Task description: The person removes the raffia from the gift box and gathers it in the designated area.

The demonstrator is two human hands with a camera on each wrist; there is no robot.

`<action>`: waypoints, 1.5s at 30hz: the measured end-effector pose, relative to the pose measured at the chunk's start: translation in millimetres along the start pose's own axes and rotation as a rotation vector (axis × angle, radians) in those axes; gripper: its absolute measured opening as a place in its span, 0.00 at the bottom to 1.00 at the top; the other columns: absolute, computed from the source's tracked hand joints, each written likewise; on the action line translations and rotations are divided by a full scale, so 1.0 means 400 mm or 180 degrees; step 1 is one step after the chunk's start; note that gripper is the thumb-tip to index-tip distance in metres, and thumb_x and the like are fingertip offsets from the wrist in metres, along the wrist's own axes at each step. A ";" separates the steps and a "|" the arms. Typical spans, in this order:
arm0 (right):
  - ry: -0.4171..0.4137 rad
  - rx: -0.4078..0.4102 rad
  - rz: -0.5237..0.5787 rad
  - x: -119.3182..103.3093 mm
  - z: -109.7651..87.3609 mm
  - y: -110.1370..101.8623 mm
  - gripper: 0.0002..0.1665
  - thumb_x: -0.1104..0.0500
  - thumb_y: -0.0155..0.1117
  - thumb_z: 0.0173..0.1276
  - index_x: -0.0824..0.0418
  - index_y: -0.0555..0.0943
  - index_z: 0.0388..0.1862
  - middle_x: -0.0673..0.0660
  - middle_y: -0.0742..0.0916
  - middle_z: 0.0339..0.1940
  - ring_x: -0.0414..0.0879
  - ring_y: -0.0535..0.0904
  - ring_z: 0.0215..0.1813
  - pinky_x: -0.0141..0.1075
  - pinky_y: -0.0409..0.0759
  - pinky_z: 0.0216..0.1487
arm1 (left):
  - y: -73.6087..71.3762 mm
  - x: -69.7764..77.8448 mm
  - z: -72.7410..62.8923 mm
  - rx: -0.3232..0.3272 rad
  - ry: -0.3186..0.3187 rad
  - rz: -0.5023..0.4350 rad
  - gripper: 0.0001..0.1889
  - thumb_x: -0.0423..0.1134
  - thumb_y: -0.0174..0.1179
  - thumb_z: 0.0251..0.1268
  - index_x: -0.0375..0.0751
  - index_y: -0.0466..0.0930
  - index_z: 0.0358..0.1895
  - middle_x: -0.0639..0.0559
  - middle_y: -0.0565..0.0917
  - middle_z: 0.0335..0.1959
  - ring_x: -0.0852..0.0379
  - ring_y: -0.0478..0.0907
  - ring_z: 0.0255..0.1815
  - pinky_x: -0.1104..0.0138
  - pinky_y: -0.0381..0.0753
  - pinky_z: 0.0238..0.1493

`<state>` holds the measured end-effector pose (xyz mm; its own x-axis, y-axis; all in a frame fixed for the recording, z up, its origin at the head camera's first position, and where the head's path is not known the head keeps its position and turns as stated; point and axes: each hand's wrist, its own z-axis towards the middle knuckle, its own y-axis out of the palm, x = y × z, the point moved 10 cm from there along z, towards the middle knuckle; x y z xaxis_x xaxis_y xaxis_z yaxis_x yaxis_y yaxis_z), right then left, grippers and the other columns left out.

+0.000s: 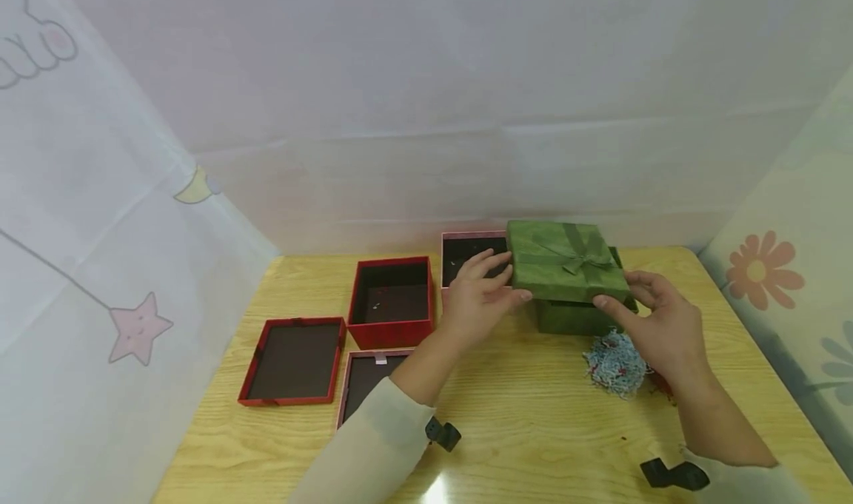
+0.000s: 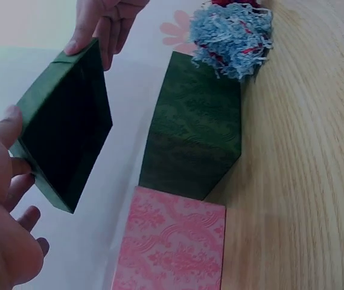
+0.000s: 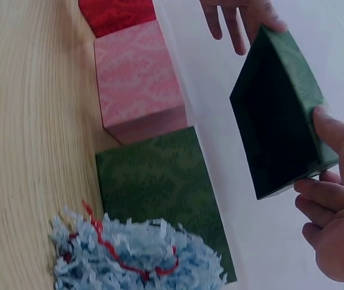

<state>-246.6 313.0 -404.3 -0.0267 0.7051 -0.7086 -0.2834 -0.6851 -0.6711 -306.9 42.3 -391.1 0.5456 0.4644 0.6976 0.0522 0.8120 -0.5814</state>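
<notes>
Both hands hold a green box lid with a ribbon bow, raised above a green box. My left hand pinches the lid's left edge, thumb on one side and fingers on the other. At the opposite edge, my right hand grips between thumb and fingers. In the left wrist view the lid's dark hollow underside shows, with a gap between it and the box. What lies inside the green box is hidden.
A pink box stands left of the green one. Farther left are a red box, a red lid and a pink-rimmed lid. Blue shredded paper with red strands lies before the green box. Fabric curtains surround the table.
</notes>
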 end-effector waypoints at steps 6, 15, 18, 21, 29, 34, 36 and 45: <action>-0.0084 0.0170 0.0303 -0.023 -0.011 -0.005 0.44 0.44 0.75 0.69 0.60 0.71 0.78 0.71 0.81 0.67 0.67 0.78 0.67 0.18 0.72 0.33 | -0.039 -0.009 -0.010 0.0115 0.0032 -0.0502 0.31 0.46 0.77 0.60 0.41 0.81 0.66 0.58 0.78 0.71 0.59 0.61 0.79 0.47 0.63 0.77; -0.0442 0.0527 0.0733 -0.070 -0.034 -0.014 0.40 0.59 0.79 0.65 0.58 0.76 0.75 0.68 0.83 0.65 0.14 0.73 0.57 0.21 0.69 0.29 | -0.056 -0.010 -0.036 0.0033 0.0174 -0.0955 0.36 0.38 0.76 0.62 0.48 0.74 0.74 0.54 0.71 0.75 0.57 0.61 0.78 0.49 0.66 0.75; -0.0535 0.0559 0.0839 -0.083 -0.040 -0.012 0.39 0.62 0.79 0.64 0.57 0.77 0.74 0.60 0.86 0.63 0.16 0.76 0.55 0.23 0.65 0.20 | -0.055 -0.023 -0.050 -0.0003 0.0119 -0.1024 0.40 0.38 0.76 0.62 0.54 0.69 0.77 0.54 0.69 0.74 0.56 0.63 0.77 0.49 0.67 0.74; -0.0680 0.0506 0.0985 -0.096 -0.046 -0.002 0.38 0.67 0.79 0.63 0.54 0.78 0.72 0.43 0.86 0.63 0.20 0.78 0.57 0.27 0.61 0.14 | -0.052 -0.039 -0.066 -0.0084 -0.0018 -0.1195 0.43 0.41 0.75 0.64 0.60 0.63 0.80 0.56 0.66 0.74 0.55 0.63 0.76 0.51 0.69 0.74; -0.1324 0.0108 0.1245 -0.147 -0.072 0.045 0.52 0.79 0.79 0.51 0.60 0.73 0.76 0.60 0.83 0.68 0.35 0.78 0.67 0.21 0.76 0.57 | -0.062 -0.070 -0.114 -0.0186 -0.0231 -0.1480 0.46 0.43 0.75 0.65 0.60 0.59 0.82 0.60 0.62 0.77 0.54 0.73 0.68 0.63 0.77 0.67; -0.1128 -0.0135 0.1173 -0.139 -0.086 0.084 0.57 0.73 0.83 0.51 0.53 0.70 0.80 0.62 0.86 0.62 0.33 0.79 0.64 0.21 0.71 0.65 | -0.079 -0.069 -0.139 -0.0229 -0.0112 -0.1488 0.46 0.43 0.76 0.62 0.59 0.62 0.81 0.59 0.63 0.77 0.54 0.72 0.71 0.62 0.74 0.70; -0.1097 -0.0203 0.1115 -0.135 -0.091 0.098 0.59 0.70 0.84 0.52 0.50 0.68 0.81 0.61 0.86 0.61 0.31 0.80 0.62 0.20 0.72 0.62 | -0.083 -0.073 -0.149 -0.0270 -0.0119 -0.1489 0.47 0.41 0.77 0.60 0.57 0.62 0.81 0.59 0.64 0.78 0.54 0.70 0.73 0.60 0.74 0.70; -0.0968 -0.0634 0.0794 -0.118 -0.117 0.164 0.68 0.56 0.88 0.51 0.44 0.58 0.86 0.58 0.73 0.78 0.50 0.81 0.65 0.20 0.77 0.54 | -0.084 -0.111 -0.210 -0.0508 -0.0447 -0.1436 0.53 0.41 0.81 0.54 0.55 0.59 0.82 0.59 0.60 0.81 0.53 0.68 0.76 0.62 0.75 0.68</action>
<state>-219.1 226.3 -425.0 -0.3603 0.5149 -0.7779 -0.0430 -0.8422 -0.5375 -262.8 -35.5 -437.7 0.3217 0.1313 0.9377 0.3906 0.8837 -0.2578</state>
